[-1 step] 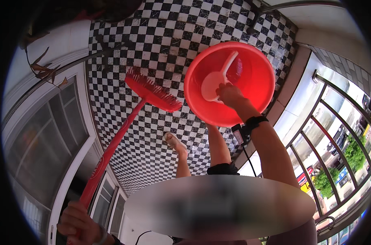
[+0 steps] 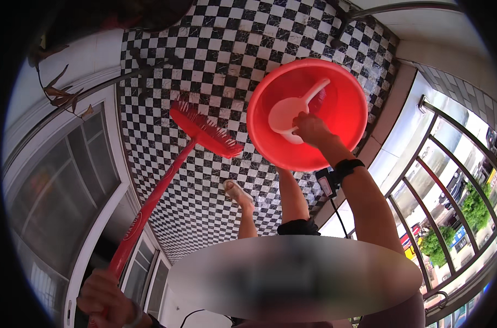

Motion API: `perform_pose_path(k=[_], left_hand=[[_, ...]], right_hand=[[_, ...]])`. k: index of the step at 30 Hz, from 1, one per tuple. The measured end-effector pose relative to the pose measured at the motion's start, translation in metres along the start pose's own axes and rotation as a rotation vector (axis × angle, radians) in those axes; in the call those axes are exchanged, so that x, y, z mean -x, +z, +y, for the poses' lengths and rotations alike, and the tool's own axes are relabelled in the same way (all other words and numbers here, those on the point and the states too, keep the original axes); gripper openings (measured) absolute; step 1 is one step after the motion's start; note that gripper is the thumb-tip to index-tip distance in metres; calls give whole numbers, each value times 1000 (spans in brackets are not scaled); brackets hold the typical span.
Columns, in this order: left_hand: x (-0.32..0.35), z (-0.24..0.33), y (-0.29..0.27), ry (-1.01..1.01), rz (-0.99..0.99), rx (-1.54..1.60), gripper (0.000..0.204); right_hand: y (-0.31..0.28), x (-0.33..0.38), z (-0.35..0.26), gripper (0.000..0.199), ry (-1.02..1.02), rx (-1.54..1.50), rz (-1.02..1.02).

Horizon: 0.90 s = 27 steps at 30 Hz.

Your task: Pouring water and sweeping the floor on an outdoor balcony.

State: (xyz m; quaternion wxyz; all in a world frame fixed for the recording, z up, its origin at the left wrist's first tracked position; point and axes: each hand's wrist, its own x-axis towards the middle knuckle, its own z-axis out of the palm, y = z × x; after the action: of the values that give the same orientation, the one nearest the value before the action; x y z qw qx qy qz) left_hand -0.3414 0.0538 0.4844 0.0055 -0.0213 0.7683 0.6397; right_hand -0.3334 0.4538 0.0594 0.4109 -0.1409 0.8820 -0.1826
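Reaching into the red basin (image 2: 336, 131), the right hand (image 2: 311, 128) is closed around the bowl end of a white scoop (image 2: 292, 112), whose handle runs on toward 1 o'clock from the grip and stops short of the basin's far rim. The basin sits on the checkered floor (image 2: 166, 136) at about 1 o'clock from the picture's middle, with a pale ledge (image 2: 387, 117) just beside its rim at 3 o'clock and a railing (image 2: 467, 164) beyond that, so little room is left on that side. At 9 o'clock of the basin, apart from it by a strip of bare tiles, lies the bristle head of a red broom (image 2: 204, 131). Its long handle slants down to 7 o'clock, where the left hand (image 2: 106, 300) is clenched around its end. A bare foot (image 2: 238, 193) stands on the tiles at 6 o'clock of the broom head. Open floor stretches toward 11 and 12 o'clock, bounded by a white wall (image 2: 84, 60) at 10 o'clock and a window frame (image 2: 57, 180) at 8 o'clock.
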Motion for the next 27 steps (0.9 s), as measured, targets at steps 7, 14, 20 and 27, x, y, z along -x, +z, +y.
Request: perform_pose_path(k=[7, 14, 20, 27], left_hand=[[-26, -12, 43, -206, -133, -160, 26], [-43, -46, 80, -337, -630, -418, 32], [-28, -80, 94, -627, -730, -249, 29], [10, -110, 47, -782, -541, -472, 18]], right_hand=[[-64, 64, 36, 38, 219, -1153, -124], [-141, 101, -57, 34, -375, -1149, -287], [-149, 96, -158, 31, -595, -1025, -72], [-58, 98, -110, 72, 36, -571, 189]])
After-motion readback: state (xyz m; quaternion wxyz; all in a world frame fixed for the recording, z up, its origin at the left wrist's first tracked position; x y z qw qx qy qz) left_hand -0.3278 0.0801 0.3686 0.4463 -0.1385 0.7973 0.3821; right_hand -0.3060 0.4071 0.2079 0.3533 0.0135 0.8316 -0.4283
